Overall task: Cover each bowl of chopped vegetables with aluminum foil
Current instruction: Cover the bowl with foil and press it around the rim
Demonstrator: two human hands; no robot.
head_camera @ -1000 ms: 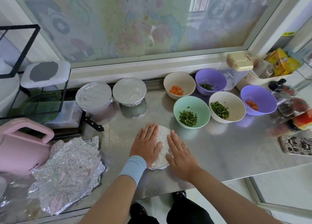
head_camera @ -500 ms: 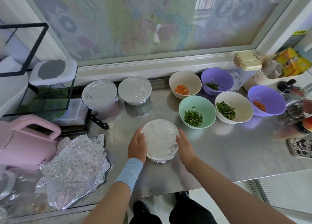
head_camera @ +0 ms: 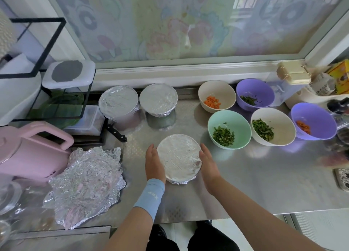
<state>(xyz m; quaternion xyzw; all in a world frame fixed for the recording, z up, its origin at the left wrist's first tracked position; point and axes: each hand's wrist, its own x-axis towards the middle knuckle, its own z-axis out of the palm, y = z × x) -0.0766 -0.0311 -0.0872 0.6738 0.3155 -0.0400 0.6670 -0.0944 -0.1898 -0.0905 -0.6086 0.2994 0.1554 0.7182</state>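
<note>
- A foil-covered bowl stands on the steel counter, near its front edge, between the two hands.
- The left hand lies flat against the bowl's left side, fingers straight and together, pressing the foil at the rim rather than curled around it.
- The right hand lies the same way against the right side, palm turned inward, fingers extended along the rim.
- Both hands are open and cup the bowl from either side; neither closes around it.
- The foil on this bowl is smooth on top and crimped below the rim at the front.
- Two more covered bowls stand at the back of the counter, side by side.
- To the right, five uncovered bowls hold chopped vegetables; the nearest is a green bowl with green pieces, just beside the right hand's fingertips.
- A crumpled foil sheet lies to the left, well apart from the hands, beside a pink kettle.
</note>
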